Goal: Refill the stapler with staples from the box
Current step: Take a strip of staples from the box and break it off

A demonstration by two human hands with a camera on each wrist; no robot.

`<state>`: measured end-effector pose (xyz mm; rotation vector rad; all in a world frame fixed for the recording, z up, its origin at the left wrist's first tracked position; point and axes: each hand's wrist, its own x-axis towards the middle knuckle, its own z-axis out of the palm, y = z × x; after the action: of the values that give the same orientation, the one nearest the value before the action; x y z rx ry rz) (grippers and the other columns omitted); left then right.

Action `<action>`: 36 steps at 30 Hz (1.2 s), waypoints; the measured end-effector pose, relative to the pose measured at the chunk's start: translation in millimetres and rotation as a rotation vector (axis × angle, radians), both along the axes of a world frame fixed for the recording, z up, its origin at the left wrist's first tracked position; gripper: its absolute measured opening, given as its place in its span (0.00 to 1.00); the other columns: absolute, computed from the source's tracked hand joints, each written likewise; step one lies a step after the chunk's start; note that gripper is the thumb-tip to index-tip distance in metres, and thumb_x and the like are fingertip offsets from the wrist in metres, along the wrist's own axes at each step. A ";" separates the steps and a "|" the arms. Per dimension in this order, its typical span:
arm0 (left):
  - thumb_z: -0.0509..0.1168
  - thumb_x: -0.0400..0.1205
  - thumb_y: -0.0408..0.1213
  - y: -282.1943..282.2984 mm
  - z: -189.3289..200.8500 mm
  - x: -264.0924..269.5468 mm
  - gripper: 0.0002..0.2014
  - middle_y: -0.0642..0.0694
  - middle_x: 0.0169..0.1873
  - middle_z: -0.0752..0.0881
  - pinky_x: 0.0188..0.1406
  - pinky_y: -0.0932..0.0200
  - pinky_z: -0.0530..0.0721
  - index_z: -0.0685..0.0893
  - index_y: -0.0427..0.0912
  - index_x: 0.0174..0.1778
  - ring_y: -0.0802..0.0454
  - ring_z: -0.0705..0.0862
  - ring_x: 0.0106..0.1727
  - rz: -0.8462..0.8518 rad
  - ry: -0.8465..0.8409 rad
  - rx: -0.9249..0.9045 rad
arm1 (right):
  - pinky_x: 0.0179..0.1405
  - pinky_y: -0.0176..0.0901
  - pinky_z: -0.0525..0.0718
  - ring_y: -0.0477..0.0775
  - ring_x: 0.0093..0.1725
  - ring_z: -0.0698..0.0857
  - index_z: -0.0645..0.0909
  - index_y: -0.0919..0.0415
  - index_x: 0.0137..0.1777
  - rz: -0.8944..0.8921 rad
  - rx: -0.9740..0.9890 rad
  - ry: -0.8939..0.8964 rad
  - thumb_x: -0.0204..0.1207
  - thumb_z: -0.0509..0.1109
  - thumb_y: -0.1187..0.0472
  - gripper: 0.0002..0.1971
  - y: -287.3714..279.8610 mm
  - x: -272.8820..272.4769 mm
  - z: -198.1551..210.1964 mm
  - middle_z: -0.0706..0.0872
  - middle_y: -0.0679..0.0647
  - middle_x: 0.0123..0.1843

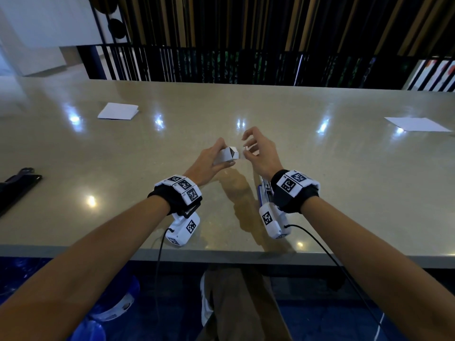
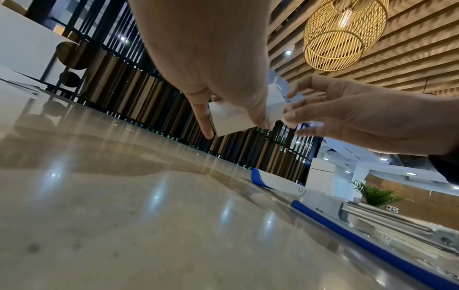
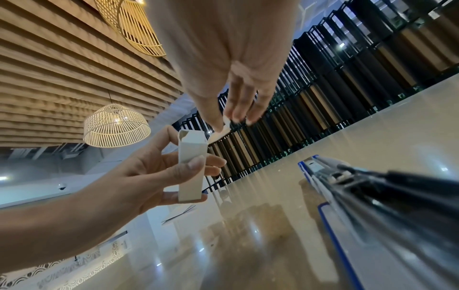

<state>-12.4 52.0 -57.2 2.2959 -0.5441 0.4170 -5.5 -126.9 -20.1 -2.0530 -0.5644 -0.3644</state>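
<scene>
My left hand (image 1: 211,158) holds a small white staple box (image 1: 227,156) above the table, thumb on one side and fingers on the other. The box's open end (image 3: 190,137) faces my right hand (image 1: 258,153). That hand pinches the box's end flap (image 3: 219,132) between thumb and fingertips. The blue and white stapler (image 1: 264,190) lies swung open on the table under my right wrist, its metal staple rail (image 2: 387,221) exposed. No staples are visible.
A folded white paper (image 1: 118,111) lies at the far left of the beige table (image 1: 344,193) and a white sheet (image 1: 416,124) at the far right. A black object (image 1: 17,183) sits at the left edge. A dark slatted railing runs behind the table.
</scene>
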 end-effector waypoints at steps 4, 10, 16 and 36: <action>0.66 0.81 0.45 1.5 -0.4 1.2 0.15 0.43 0.40 0.78 0.33 0.62 0.70 0.69 0.39 0.49 0.50 0.74 0.36 0.003 -0.014 0.002 | 0.39 0.19 0.72 0.50 0.40 0.76 0.85 0.67 0.41 0.016 -0.074 -0.118 0.60 0.73 0.78 0.11 -3.6 5.7 -0.9 0.78 0.55 0.43; 0.66 0.81 0.43 1.1 -0.9 1.5 0.15 0.38 0.43 0.81 0.36 0.60 0.70 0.71 0.36 0.51 0.47 0.76 0.39 -0.012 -0.017 -0.025 | 0.47 0.40 0.83 0.54 0.42 0.87 0.89 0.66 0.43 0.057 -0.010 0.002 0.68 0.74 0.70 0.05 -4.0 5.2 -1.4 0.91 0.59 0.43; 0.67 0.81 0.39 0.6 -1.0 -0.6 0.12 0.47 0.40 0.79 0.35 0.69 0.71 0.71 0.38 0.51 0.56 0.74 0.36 -0.012 0.016 -0.111 | 0.50 0.50 0.87 0.59 0.42 0.90 0.90 0.67 0.41 0.065 0.031 0.043 0.68 0.73 0.70 0.05 -1.0 2.2 1.3 0.92 0.63 0.40; 0.69 0.80 0.38 -1.3 0.8 0.1 0.14 0.43 0.42 0.81 0.38 0.67 0.74 0.72 0.35 0.52 0.57 0.77 0.37 -0.017 0.043 -0.130 | 0.43 0.39 0.81 0.52 0.40 0.82 0.84 0.67 0.44 0.121 -0.049 0.075 0.74 0.69 0.65 0.05 6.1 1.6 1.0 0.84 0.64 0.46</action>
<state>-12.4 50.7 -56.4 2.1693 -0.4999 0.3828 -3.9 -120.8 -19.1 -2.0586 -0.6542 -0.2031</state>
